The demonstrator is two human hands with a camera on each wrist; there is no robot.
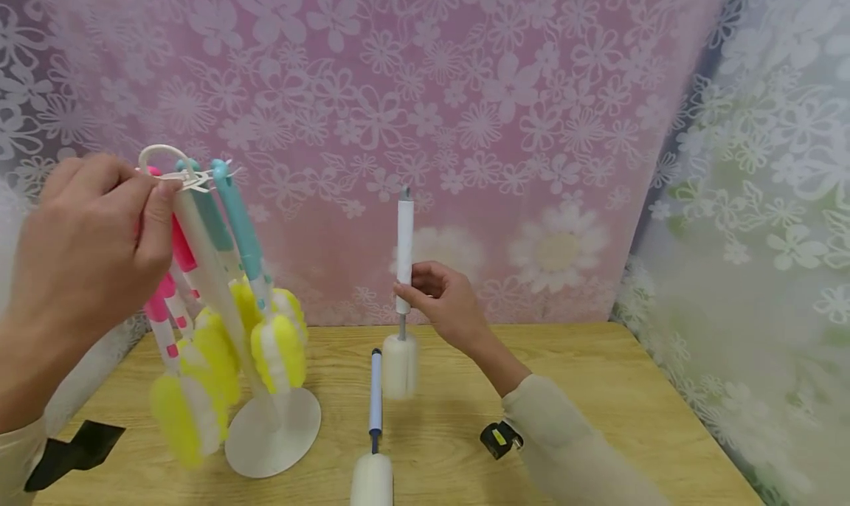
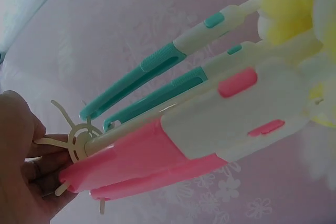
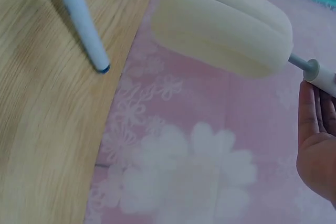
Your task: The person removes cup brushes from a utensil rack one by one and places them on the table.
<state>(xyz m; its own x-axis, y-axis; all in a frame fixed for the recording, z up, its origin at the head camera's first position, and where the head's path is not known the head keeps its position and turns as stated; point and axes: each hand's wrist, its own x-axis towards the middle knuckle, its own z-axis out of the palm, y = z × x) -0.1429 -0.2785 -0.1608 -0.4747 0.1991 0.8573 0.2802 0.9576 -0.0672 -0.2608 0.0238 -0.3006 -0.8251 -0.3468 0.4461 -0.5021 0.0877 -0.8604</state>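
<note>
My left hand (image 1: 93, 248) pinches the hooked top of a white brush stand (image 1: 274, 436), whose round base shows in the head view. Pink-handled brushes (image 2: 131, 153) and teal-handled brushes (image 2: 139, 85) hang from its hooks, with yellow-and-white sponge heads (image 1: 279, 352) downward. With fingers and thumb, my right hand (image 1: 451, 307) holds a white-handled sponge brush (image 1: 405, 248) upright, its cream head (image 3: 226, 24) at the bottom. A second sponge brush with a blue handle (image 1: 375, 392) lies on the table, just in front of the held one.
The wooden table (image 1: 584, 403) has a black object with a yellow-green label (image 1: 499, 439) near my right sleeve. A black strap (image 1: 76, 451) is by my left wrist. A pink floral curtain (image 1: 425, 122) stands behind the table, with a pale floral one (image 1: 764, 270) at the right.
</note>
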